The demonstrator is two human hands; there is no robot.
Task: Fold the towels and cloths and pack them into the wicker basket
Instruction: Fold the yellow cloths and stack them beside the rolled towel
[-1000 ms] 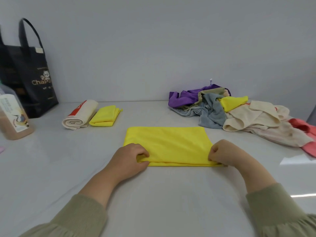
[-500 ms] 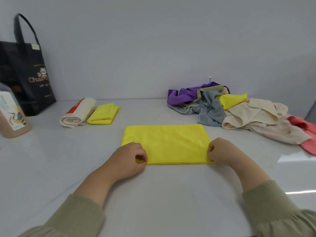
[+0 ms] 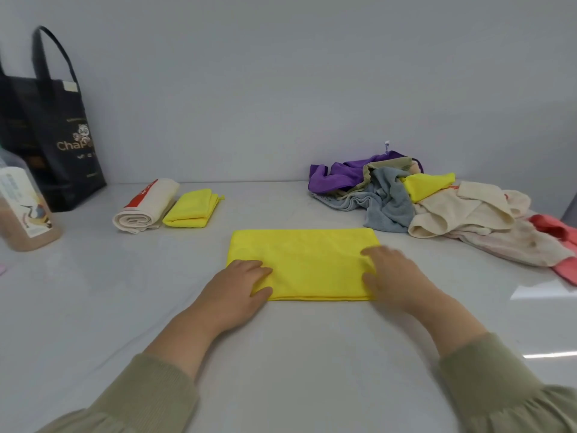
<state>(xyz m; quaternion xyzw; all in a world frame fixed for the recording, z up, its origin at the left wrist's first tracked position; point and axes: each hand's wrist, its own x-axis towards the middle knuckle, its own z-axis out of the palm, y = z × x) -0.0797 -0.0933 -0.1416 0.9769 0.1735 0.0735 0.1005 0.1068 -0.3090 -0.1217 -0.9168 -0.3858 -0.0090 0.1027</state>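
**Both hands flat on the yellow cloth**

Your left hand (image 3: 237,285) rests with loose fingers on the near left corner of the yellow cloth (image 3: 306,260). Your right hand (image 3: 393,273), blurred, presses its right end with straight fingers. The cloth lies folded on the tabletop (image 3: 296,354). Behind it to the right is a heap of unfolded cloths (image 3: 437,207). To the left, a rolled cream towel (image 3: 143,207) lies just beside a small folded yellow cloth (image 3: 192,207)

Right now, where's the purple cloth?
In the head view, the purple cloth lies back right, near the wall, touching the grey towel.
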